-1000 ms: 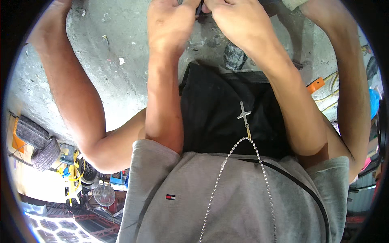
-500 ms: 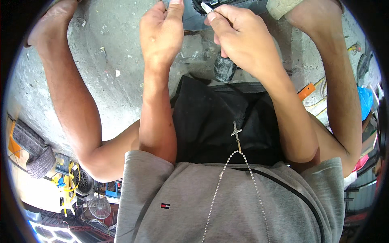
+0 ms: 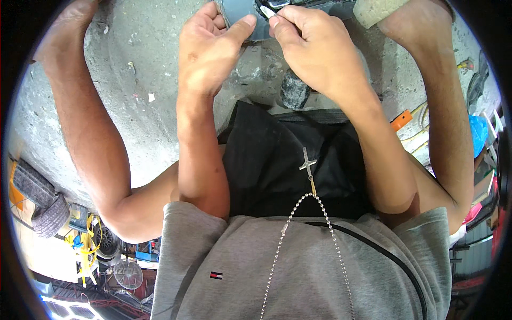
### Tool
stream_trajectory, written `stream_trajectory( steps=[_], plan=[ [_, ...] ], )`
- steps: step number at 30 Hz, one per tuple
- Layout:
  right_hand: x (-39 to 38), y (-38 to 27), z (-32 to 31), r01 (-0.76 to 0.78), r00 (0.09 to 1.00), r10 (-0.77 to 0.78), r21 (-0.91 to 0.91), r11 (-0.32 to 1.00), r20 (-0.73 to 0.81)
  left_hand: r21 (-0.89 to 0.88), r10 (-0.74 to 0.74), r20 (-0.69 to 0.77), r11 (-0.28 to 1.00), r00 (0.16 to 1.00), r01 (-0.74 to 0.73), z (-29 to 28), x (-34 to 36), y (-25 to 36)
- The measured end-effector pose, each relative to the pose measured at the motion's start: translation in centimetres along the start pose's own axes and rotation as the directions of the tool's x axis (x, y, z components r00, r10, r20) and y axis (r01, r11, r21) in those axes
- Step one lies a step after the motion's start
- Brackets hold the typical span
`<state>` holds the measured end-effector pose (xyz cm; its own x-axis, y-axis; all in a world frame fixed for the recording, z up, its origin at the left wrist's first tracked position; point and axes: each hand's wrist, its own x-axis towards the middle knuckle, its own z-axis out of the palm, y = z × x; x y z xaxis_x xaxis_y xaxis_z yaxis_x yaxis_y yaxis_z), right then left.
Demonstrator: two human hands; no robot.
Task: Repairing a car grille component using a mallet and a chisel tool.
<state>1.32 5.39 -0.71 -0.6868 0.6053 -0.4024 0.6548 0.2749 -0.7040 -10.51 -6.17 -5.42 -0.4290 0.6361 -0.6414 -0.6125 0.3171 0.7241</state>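
Note:
At the top of the view a smooth grey panel (image 3: 238, 12) with black edging lies in front of me, partly cut off by the frame. My left hand (image 3: 210, 48) is at its left edge, fingers loosely curled by the rim, the thumb stretched apart over the grey surface. A small white pointed piece (image 3: 268, 12) sticks out between the thumb and forefinger of my right hand (image 3: 320, 48), its tip at the black edging. What it belongs to is hidden by the hand. Below that hand, a dusty dark block-like thing (image 3: 295, 89) rests on the concrete.
My bare legs spread on both sides over the stained concrete floor (image 3: 144, 64). An orange-handled tool (image 3: 402, 120) lies by my right knee, near a blue plastic bag (image 3: 478, 134). Tyres (image 3: 50, 216), a fan (image 3: 128, 274) and yellow straps (image 3: 88, 250) are at lower left.
My left hand has shifted slightly left and down, its thumb coming away from the fingers and over the panel. The right hand keeps its pinch, nearly in place.

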Motion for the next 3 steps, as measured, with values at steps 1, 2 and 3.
stream_trajectory(
  steps=[1, 2, 3],
  plan=[
    [0.15, 0.04, -0.23, 0.023, 0.999, -0.022, -0.004, 1.000, 0.030, -0.014, -0.004, 0.066, 1.000, 0.998, 0.005, -0.36, -0.05, -0.06],
    [0.30, 0.04, -0.36, 0.046, 0.997, -0.045, -0.007, 0.999, 0.060, -0.004, 0.005, 0.066, 1.000, 0.998, -0.005, -0.48, -0.08, -0.19],
    [0.36, 0.10, -0.44, 0.054, 0.996, -0.052, -0.027, 0.998, 0.067, 0.004, 0.014, 0.069, 1.000, 0.998, -0.015, -0.37, -0.12, -0.18]
  ],
)
